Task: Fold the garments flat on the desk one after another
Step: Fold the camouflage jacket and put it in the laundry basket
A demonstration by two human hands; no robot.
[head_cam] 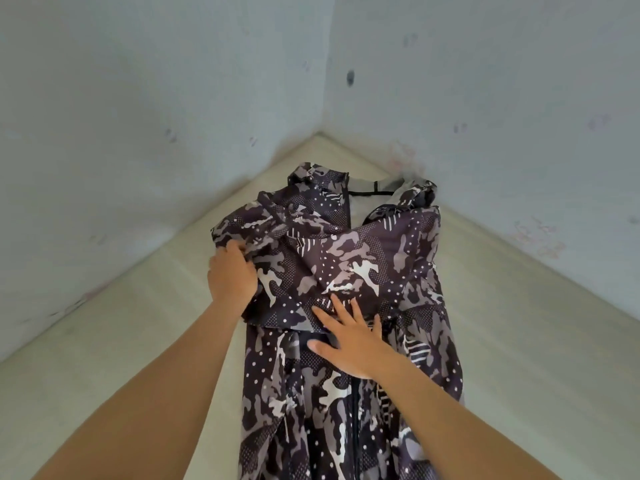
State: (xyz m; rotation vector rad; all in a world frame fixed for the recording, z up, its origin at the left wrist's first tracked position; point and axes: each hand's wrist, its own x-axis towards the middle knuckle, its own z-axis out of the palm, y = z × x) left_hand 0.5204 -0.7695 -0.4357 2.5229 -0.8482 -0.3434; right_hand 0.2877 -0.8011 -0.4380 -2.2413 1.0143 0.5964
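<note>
I see the jacket (346,306) lying long on the desk (519,323), its hood near the wall corner. My left hand (232,276) pinches the folded sleeve edge. My right hand (349,341) lies open and flat, pressing the middle. I think I'm folding in the sleeve. Next, I should smooth it flat.
</note>
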